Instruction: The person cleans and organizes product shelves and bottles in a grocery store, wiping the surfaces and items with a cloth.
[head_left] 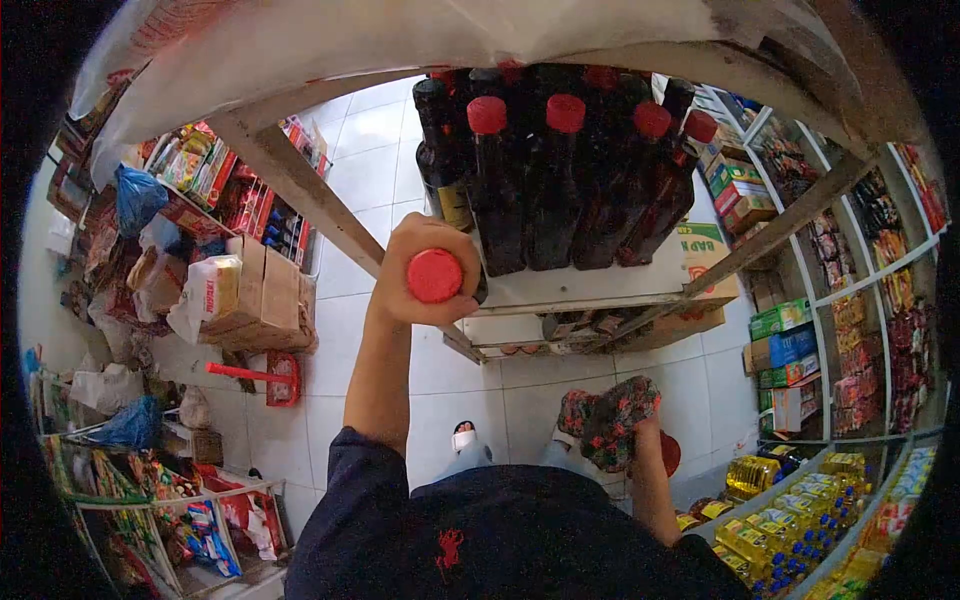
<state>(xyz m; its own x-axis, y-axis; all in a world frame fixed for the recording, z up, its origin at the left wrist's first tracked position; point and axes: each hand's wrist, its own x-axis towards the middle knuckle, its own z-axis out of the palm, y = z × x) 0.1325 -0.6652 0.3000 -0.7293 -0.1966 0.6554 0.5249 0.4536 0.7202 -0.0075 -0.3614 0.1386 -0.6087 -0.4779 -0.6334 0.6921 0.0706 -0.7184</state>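
Observation:
My left hand [425, 268] is wrapped round a bottle whose red cap [435, 276] faces up, at the left end of a white shelf [575, 287]. Dark bottles with red caps [548, 190] stand upright in rows on that shelf, just right of this hand. A dark bottle with a yellowish label [450, 195] stands behind it. Low on the right, my right hand [650, 440] is closed on a dark cloth with a red pattern [615, 425]. A round red thing [670, 454], partly hidden, shows beside that hand.
Wooden rack posts [310, 190] frame the shelf. Cardboard boxes [265, 290] and a red-handled item [283, 378] are on the left. Shelves of packets [845, 300] line the right side. Yellow oil bottles [790, 510] stand at the lower right. Tiled floor [350, 350] runs below.

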